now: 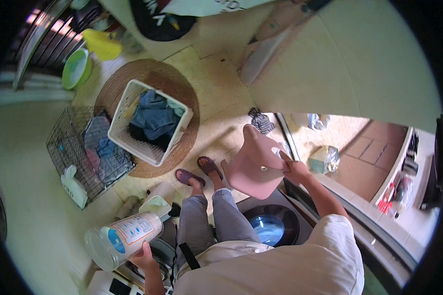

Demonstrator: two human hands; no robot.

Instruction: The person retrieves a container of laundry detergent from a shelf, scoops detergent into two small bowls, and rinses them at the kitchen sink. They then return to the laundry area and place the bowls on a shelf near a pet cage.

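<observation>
My left hand [144,257] grips a clear plastic jar [123,238] with a printed label, tilted on its side at the lower left. At the right, my right hand [296,172] holds the edge of a pink plastic item [256,166], perhaps a stool or a chair, with an oval opening near my fingers. Its exact kind cannot be told. A white plastic laundry basket [114,125] with blue and dark clothes [157,114] stands ahead on a round woven rug [186,86].
A wire cage [77,147] with cloth items stands at the left. Behind me on the right is a round appliance door [269,226]. A sliding-door track [288,134] crosses the right side. A green basin [76,70] and striped cloth [261,121] are on the floor.
</observation>
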